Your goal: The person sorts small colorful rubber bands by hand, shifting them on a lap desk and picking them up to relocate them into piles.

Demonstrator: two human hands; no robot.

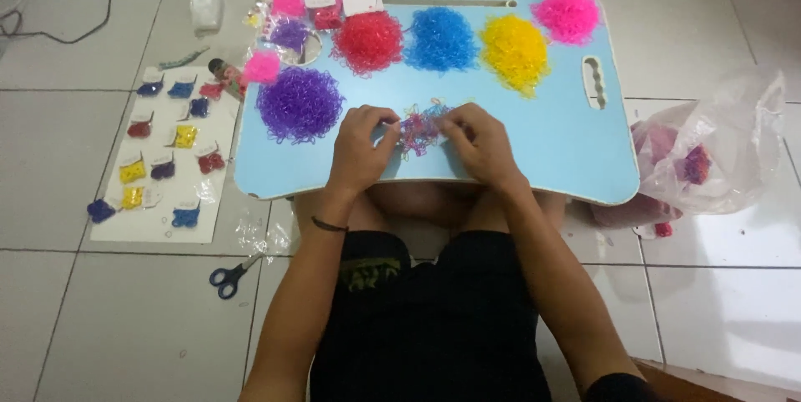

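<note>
Nearest the person, both hands work at the front edge of the blue lap table (567, 152). The left hand (360, 148) and right hand (480, 145) pinch a mixed clump of rubber bands (420, 128), fingers closed on it from either side. Behind it on the table lie sorted piles: purple (299, 103), red (368, 41), blue (440, 37), yellow (513, 52), pink (567, 14), kept apart by colour.

Both forearms reaching forward toward 12 o'clock, bare, left wrist wearing a thin dark band, left hand (359, 150) and right hand (482, 148) knuckles up, fingers curled inward, fingertips pinching close together.
</note>
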